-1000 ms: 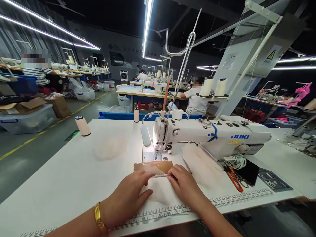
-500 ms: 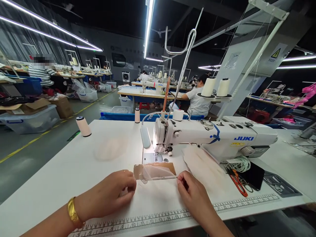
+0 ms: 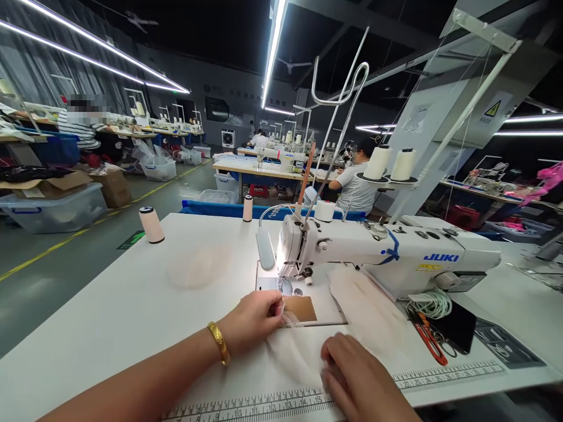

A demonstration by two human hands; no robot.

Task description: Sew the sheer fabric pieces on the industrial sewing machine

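The left hand [image 3: 255, 319] sits just in front of the sewing machine [image 3: 373, 255], its fingers pinched together on the near edge of a sheer white fabric piece [image 3: 294, 354] that lies flat on the white counter [image 3: 109, 316]. The pinch is close to the brown cardboard piece [image 3: 299, 308], which lies at 6 o'clock from the needle area and touches the fabric's far edge. A gold bangle [image 3: 219, 343] circles the left wrist.

The right hand [image 3: 356, 381] lies at 4 o'clock from the left hand, palm down on the same fabric, fingers curled and pressing the cloth to the counter; whether they grip a fold cannot be told. The printed ruler strip [image 3: 264, 405] runs along the counter's near edge, just below both hands.

A small lamp [image 3: 265, 249] hangs at the machine's head and lights the needle plate. At 3 o'clock from the right hand lie orange-handled scissors [image 3: 428, 337], next to a dark phone [image 3: 460, 328] and a coil of white cord [image 3: 431, 303]. Another pale cloth piece [image 3: 365, 305] rests under the machine's arm.

At 10 o'clock from the left hand, well apart, a thread cone [image 3: 152, 224] stands upright on the counter, and a flat translucent fabric round [image 3: 200, 266] lies between it and the machine. Two large thread spools [image 3: 391, 164] stand on the rack behind the machine. Beyond, a person in a white shirt [image 3: 354, 184] sits at another station
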